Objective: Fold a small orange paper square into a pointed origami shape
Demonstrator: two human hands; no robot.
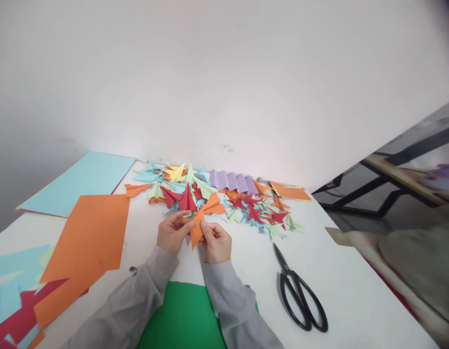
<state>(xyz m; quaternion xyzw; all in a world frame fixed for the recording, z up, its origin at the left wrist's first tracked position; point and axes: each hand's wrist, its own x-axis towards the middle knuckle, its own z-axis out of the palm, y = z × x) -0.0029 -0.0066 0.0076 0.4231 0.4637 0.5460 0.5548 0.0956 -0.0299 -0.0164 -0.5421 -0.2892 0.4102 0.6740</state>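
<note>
Between my two hands is a folded orange paper piece [197, 229], its pointed end toward me. My left hand [174, 232] pinches its left side, and my right hand [216, 241] pinches its right side. Just behind it lies an orange winged shape [214, 205]; whether the two touch cannot be made out. Beyond my hands spreads a pile of folded paper shapes in several colours, among them a red one [188, 198] and a yellow one [174, 172]. A pleated purple strip [233, 182] lies at the back of the pile.
Black-handled scissors [299, 291] lie to the right. At the left are orange sheets [89, 232], a light blue sheet [86, 182] and red scraps [23, 310]. A green sheet [184, 315] is under my forearms. Orange rectangles [292, 192] lie at the back right, near the wall.
</note>
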